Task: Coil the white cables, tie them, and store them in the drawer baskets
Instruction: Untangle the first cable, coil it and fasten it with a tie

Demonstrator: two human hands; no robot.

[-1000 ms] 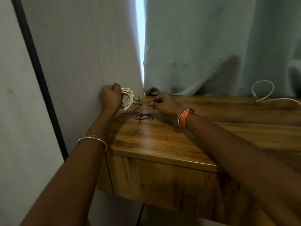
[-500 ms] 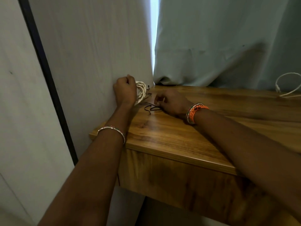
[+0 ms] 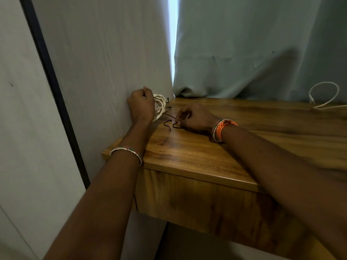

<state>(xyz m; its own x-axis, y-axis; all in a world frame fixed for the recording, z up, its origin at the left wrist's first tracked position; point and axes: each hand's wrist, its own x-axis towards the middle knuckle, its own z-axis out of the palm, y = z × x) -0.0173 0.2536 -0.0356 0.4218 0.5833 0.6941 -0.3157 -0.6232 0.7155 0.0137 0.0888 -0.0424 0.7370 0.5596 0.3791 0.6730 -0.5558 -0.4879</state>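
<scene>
— Left hand point(image 3: 141, 106)?
— Fist closed around the coiled white cable point(image 3: 159, 105), far left corner of the wooden table point(image 3: 244, 147).
— Right hand point(image 3: 193, 119)?
— Fingertips pinching a thin black tie point(image 3: 169, 124) on the tabletop, just right of the coil.

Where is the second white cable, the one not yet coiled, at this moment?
In the head view the loose white cable lies at the far right of the wooden table, by the curtain, well away from both hands.
</scene>
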